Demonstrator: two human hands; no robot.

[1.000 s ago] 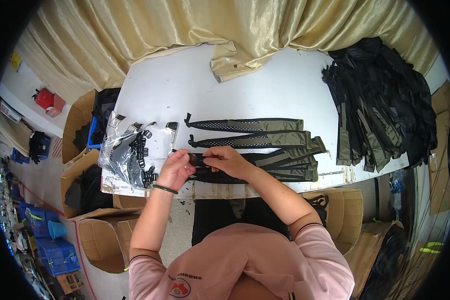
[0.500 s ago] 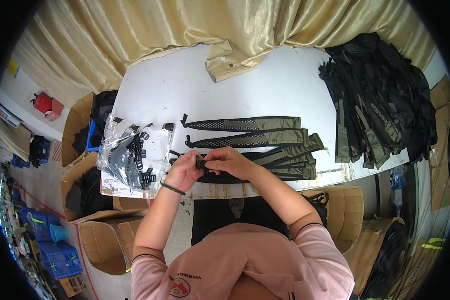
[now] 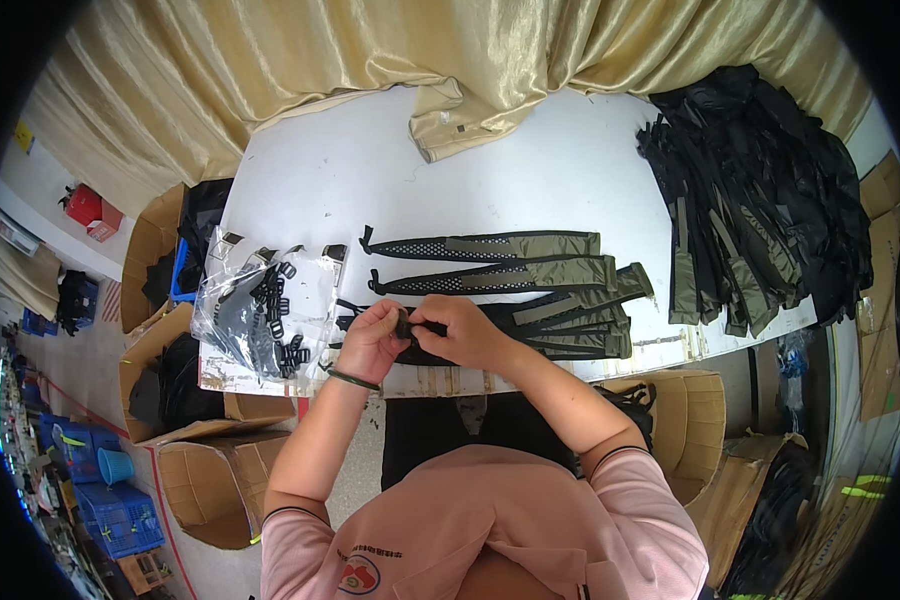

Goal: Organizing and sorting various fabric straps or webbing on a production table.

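Note:
Over the table's front edge, my left hand [image 3: 370, 343] pinches a small black buckle [image 3: 402, 325]. My right hand [image 3: 458, 332] is closed at the buckle's right side, its fingertips on what looks like a black webbing end, largely covered by the fingers. Beneath and behind my hands lie several black and olive shoulder straps [image 3: 560, 246] with mesh on one face, fanned out to the right. Left of my left hand, several black plastic buckles [image 3: 275, 305] are scattered on a clear plastic bag [image 3: 232, 325].
A tall heap of black and olive straps [image 3: 750, 210] covers the table's right end. Gold curtain [image 3: 350, 50] drapes onto the back of the white table [image 3: 320, 180]. Cardboard boxes [image 3: 205, 490] stand below on both sides, with blue crates [image 3: 120, 518] farther left.
My left hand has turned the buckle slightly, and my right fingers have curled in closer around its right side. Both hands stay in nearly the same place.

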